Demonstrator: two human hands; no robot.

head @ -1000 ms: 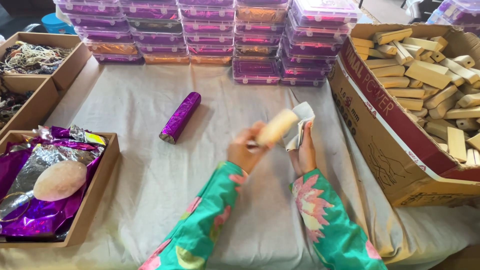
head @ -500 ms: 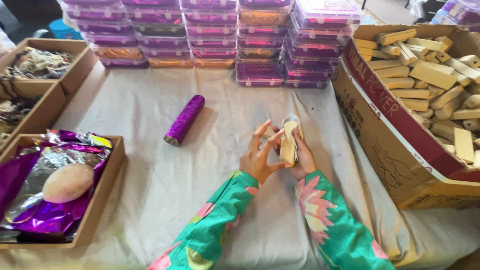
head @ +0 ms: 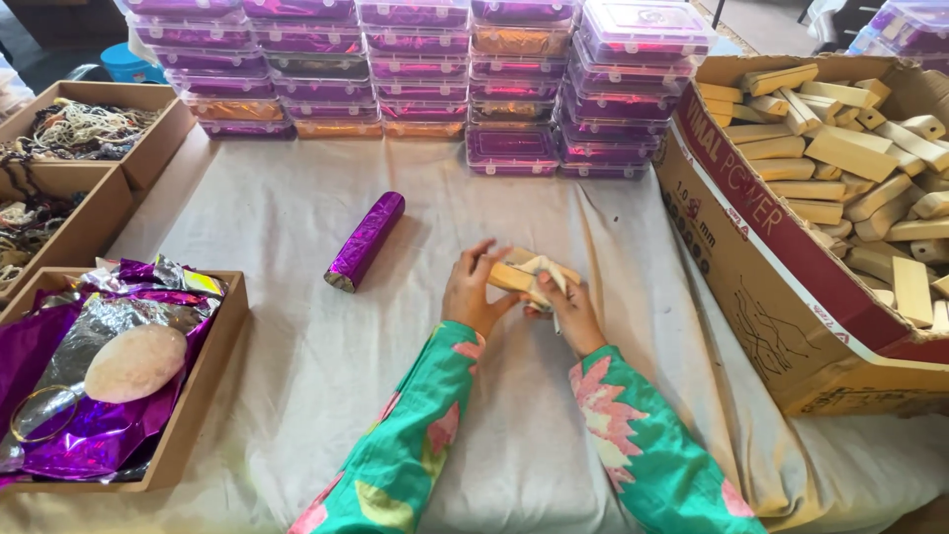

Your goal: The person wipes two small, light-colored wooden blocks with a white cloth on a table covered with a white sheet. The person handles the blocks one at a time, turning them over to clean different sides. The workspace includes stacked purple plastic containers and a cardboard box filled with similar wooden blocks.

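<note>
Left tray [head: 213, 396]: purple foil sheets, one pale stone [head: 134, 362], one bangle [head: 44, 413]. One foil roll [head: 365, 240] lies on the cloth [head: 297, 336]. Centre: left hand [head: 473, 295] and right hand [head: 571, 312] are both closed around one wooden block [head: 514, 279] with a white wrap, held above the cloth. The block looks light, stiff, not fragile; best held by its ends. Right carton [head: 781, 287]: blocks too many to count.
</note>
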